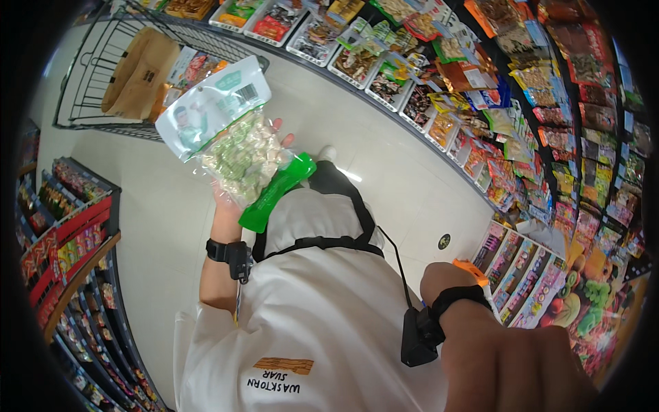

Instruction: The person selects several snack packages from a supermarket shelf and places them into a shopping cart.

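Note:
My left hand (pixel 283 134) holds a clear, sealed snack bag (pixel 244 154) with pale, lumpy pieces inside. One end of the bag is white with a barcode; the other has a bright green band. Fingertips show past its edge, while the palm is mostly hidden behind it. My right hand (pixel 445 280) is at the lower right, curled closed, with its fingers mostly out of sight. Beside it, an orange piece (pixel 472 272) sticks out; I cannot make out what it is.
A wire shopping cart (pixel 82 103) at the upper left carries a brown paper bag (pixel 139 74) and colourful packs. Shelves of bagged snacks (pixel 535 82) curve along the right. Another shelf unit (pixel 68 233) stands left. A low rack (pixel 522 268) is beyond my right hand.

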A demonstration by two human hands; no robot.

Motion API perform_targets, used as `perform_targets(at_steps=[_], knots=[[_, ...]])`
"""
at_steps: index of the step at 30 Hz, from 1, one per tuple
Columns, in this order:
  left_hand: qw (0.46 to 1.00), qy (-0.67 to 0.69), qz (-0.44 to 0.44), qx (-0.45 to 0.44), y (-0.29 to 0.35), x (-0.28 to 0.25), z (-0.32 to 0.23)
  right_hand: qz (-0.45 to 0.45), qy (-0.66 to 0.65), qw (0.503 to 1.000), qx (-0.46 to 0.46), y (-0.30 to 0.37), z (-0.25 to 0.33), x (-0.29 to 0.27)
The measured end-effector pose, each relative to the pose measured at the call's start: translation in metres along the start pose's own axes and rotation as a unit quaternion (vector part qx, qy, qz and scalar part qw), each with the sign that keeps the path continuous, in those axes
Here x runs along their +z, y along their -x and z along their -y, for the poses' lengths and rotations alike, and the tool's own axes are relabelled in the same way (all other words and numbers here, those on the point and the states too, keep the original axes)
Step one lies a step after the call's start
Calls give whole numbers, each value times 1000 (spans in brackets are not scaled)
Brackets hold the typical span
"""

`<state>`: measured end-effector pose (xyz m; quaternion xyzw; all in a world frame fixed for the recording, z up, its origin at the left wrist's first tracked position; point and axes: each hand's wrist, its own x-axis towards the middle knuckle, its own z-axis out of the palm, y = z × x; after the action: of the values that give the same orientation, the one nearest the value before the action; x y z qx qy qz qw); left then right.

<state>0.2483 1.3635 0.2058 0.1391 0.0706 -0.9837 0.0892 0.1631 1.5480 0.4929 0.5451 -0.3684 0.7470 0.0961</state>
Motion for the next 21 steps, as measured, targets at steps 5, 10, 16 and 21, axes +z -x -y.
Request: perform_targets(at_steps=[5, 10, 16, 21], knots=[[999, 5, -28, 15, 1, -2, 1, -10, 14, 1000, -18, -2, 6, -2], [1000, 7, -16, 10, 0, -3, 4, -17, 20, 999, -42, 0, 11, -1], [999, -21, -4, 37, 0, -5, 4, -10, 29, 998, -54, 6, 11, 2], [999, -23, -14, 44, -1, -7, 4, -6, 27, 998, -53, 8, 7, 3]])
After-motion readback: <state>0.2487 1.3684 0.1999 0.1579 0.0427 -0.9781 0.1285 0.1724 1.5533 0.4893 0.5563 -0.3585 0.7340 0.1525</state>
